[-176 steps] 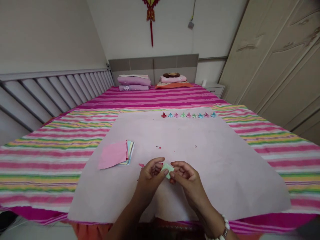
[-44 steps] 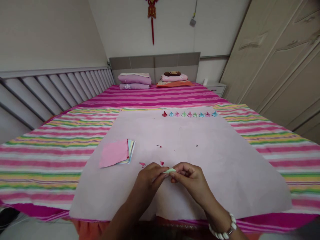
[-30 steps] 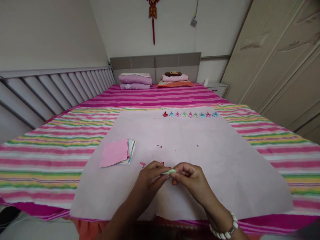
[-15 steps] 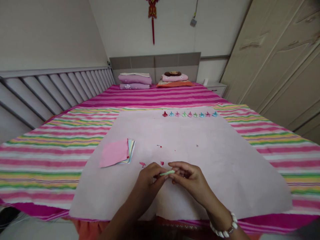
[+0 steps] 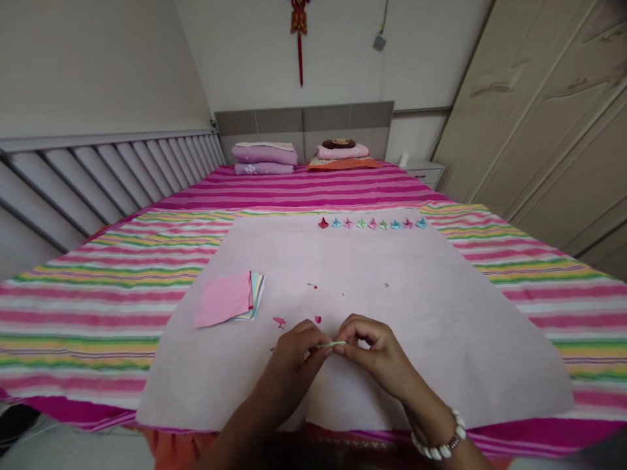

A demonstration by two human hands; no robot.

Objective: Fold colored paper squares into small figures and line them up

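Two hands meet over the near part of one pale sheet (image 5: 431,365), with one green folded paper (image 5: 336,343) between them, seen almost edge-on: the left hand (image 5: 298,351) has thumb and forefinger closed on one end, and the right hand (image 5: 371,343) pinches the other, its remaining fingers curled. The step looks like pressing a crease flat, and the next move would seem to call for an even squeeze with the edges kept aligned. Nine small folded pieces (image 5: 361,224) sit in a row near the sheet's far edge: three blue, three pink, two green, one red. One stack of paper squares (image 5: 223,300) lies at left, too overlapped to count, and at least two reddish scraps (image 5: 279,322) lie just beyond the left hand
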